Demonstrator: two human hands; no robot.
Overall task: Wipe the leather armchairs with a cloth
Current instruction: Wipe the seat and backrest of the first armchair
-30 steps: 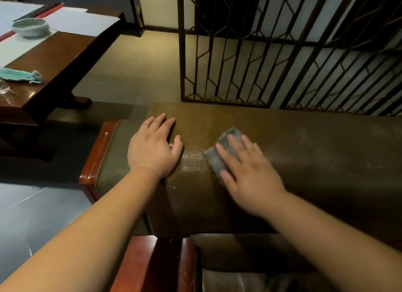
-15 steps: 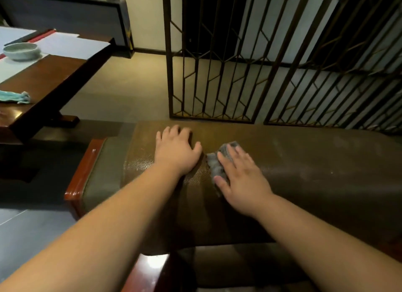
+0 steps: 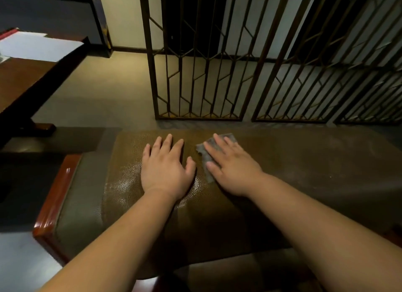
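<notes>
Pressing the cloth [image 3: 210, 159] flat on the top of the chair [image 3: 304, 178], the right hand [image 3: 236, 172] works with straight, slightly spread fingers [image 3: 219, 142] — nothing is pinched, the palm and fingers simply bear down on the grey rag. The left hand [image 3: 166, 170] lies just beside it, flat on the leather, fingers straight and a little apart, thumb out toward the cloth.

Compared with a second ago, the cloth has slid away from the person, toward the far edge of the backrest top, and the two hands now sit closer together; half a second ago the rag was nearer the front roll. The view has also tilted up, so more of the screen [image 3: 195, 74] and floor [image 3: 104, 91] shows beyond the chair, while the bowl on the table [image 3: 24, 74] at left has dropped out of frame.

That suggests a push stroke along the left end of the top. Leather to the left of the hands gleams, as if already wiped; the long stretch to the right looks dull and dusty, with pale smears. My reading is that the job is at an early stage on this chair — the next strokes should travel rightward. The wooden arm [image 3: 54, 196] at lower left is untouched by either hand.
</notes>
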